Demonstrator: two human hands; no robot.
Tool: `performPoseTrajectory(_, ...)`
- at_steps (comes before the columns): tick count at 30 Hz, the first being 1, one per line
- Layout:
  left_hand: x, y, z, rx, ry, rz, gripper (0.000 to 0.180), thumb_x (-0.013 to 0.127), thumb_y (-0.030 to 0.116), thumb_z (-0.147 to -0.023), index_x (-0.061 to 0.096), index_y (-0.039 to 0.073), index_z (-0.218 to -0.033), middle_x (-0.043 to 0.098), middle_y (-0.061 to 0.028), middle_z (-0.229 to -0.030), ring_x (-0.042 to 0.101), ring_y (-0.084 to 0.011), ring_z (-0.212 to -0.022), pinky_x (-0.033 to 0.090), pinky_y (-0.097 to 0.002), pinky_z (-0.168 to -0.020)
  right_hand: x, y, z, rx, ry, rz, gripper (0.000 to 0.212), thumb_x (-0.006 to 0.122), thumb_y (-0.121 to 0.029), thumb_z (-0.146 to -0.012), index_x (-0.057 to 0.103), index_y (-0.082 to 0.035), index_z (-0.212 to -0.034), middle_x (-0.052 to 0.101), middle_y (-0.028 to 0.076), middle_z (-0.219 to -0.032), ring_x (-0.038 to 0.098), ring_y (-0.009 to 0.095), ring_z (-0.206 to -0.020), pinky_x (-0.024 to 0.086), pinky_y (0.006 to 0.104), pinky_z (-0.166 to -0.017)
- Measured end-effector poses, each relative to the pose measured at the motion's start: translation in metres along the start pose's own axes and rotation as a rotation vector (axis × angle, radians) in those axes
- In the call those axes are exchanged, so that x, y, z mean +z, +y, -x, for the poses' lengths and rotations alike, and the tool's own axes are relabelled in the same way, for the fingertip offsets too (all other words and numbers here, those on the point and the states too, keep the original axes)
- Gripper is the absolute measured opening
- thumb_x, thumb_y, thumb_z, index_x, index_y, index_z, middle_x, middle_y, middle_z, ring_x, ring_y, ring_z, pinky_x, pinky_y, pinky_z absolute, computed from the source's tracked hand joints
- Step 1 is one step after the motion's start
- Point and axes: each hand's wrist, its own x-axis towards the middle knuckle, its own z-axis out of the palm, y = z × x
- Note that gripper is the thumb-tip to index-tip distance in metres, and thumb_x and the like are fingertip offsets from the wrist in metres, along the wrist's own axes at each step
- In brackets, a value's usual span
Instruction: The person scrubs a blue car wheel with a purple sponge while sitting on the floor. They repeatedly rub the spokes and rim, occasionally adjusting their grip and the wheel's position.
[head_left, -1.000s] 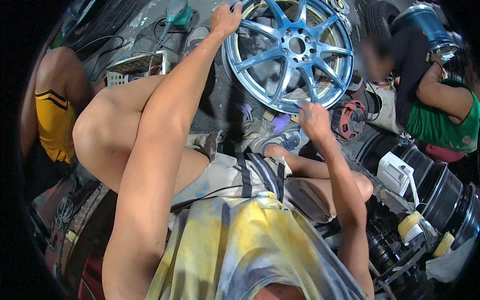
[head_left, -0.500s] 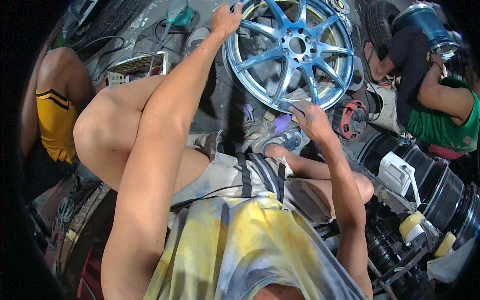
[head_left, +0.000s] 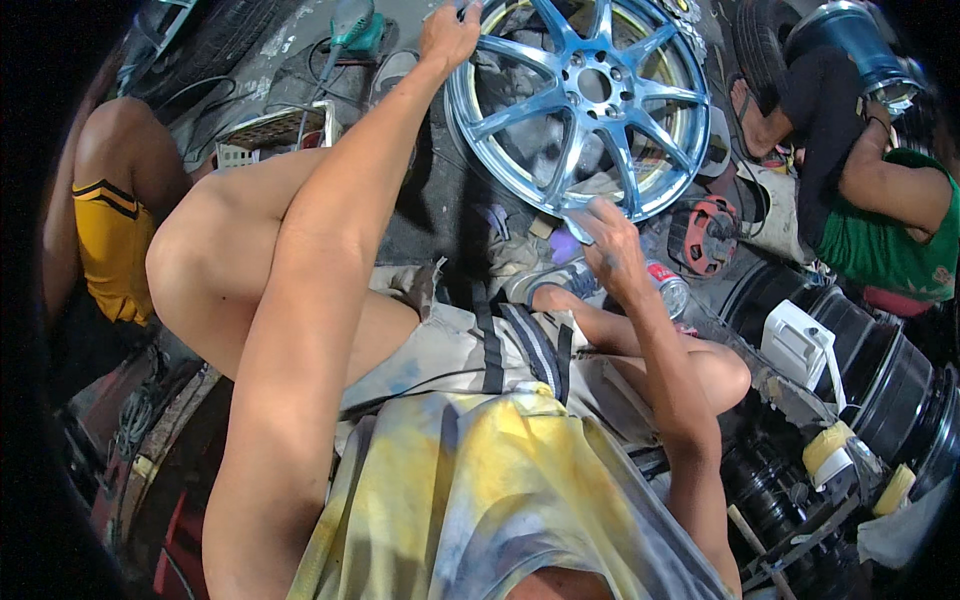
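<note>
A blue, multi-spoked car wheel rim (head_left: 595, 85) without a tire stands in front of me, its face turned toward me. My left hand (head_left: 450, 38) grips its upper left edge, with the fingertips partly cut off by the picture's top. At the rim's lower edge is my right hand (head_left: 612, 245), its fingers bent and pressed on a small, thin bluish-grey sheet (head_left: 580, 224) against the metal. The sheet looks like sandpaper, though its kind is not certain. Just below lies a purple scrap (head_left: 564, 244), partly behind the right hand.
A drink can (head_left: 668, 288) stands beside my right forearm. Right of the rim lies a red and black round part (head_left: 706, 235). Dark rims (head_left: 850, 350) line the right side. A co-worker in green (head_left: 895, 215) handles another blue rim (head_left: 850, 45). A green power sander (head_left: 355, 35) sits far left.
My right hand has shifted slightly left and toward me along the rim's lower edge, tilting the sheet. The can beside my forearm has come into view. My left hand stays in place.
</note>
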Motion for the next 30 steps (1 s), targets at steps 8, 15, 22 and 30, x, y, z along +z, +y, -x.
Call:
performPoseTrajectory(8, -0.006, 0.004, 0.0, 0.005, -0.012, 0.05, 0.064, 0.05, 0.055, -0.102, 0.069, -0.005, -0.116, 0.067, -0.0346, -0.117, 0.062, -0.0505, -0.117, 0.048, -0.0521, -0.101, -0.003, 0.001, -0.002, -0.045, -0.046, 0.06, 0.043, 0.061, 0.004, -0.071, 0.073, 0.001, -0.112, 0.066, 0.018, -0.112, 0.063, 0.038, -0.109, 0.053, 0.0448, -0.094)
performPoseTrajectory(15, -0.011, 0.011, 0.005, -0.033, -0.035, 0.03, 0.065, 0.051, 0.055, -0.101, 0.068, -0.006, -0.116, 0.068, -0.0343, -0.116, 0.063, -0.0503, -0.115, 0.049, -0.0522, -0.1, 0.019, 0.001, -0.019, 0.25, 0.104, -0.045, 0.013, 0.067, -0.007, -0.091, 0.07, 0.004, -0.096, 0.064, 0.024, -0.093, 0.064, 0.046, -0.086, 0.051, 0.0501, -0.075)
performPoseTrajectory(22, -0.011, 0.008, 0.003, 0.028, -0.066, 0.101, 0.061, 0.052, 0.053, -0.101, 0.07, -0.003, -0.118, 0.068, -0.0339, -0.116, 0.064, -0.0489, -0.115, 0.049, -0.0518, -0.099, -0.011, 0.019, 0.01, 0.109, 0.091, -0.017, 0.017, 0.07, -0.004, -0.089, 0.074, -0.001, -0.105, 0.067, 0.02, -0.095, 0.068, 0.04, -0.089, 0.055, 0.0448, -0.077)
performPoseTrajectory(30, -0.006, 0.004, 0.003, -0.017, 0.018, 0.035, 0.058, 0.053, 0.05, -0.101, 0.071, -0.002, -0.118, 0.069, -0.0331, -0.115, 0.064, -0.0485, -0.115, 0.049, -0.0511, -0.099, 0.011, 0.01, -0.001, 0.003, 0.232, 0.056, 0.023, 0.068, -0.002, -0.087, 0.073, -0.002, -0.109, 0.068, 0.018, -0.1, 0.064, 0.042, -0.102, 0.049, 0.0483, -0.088)
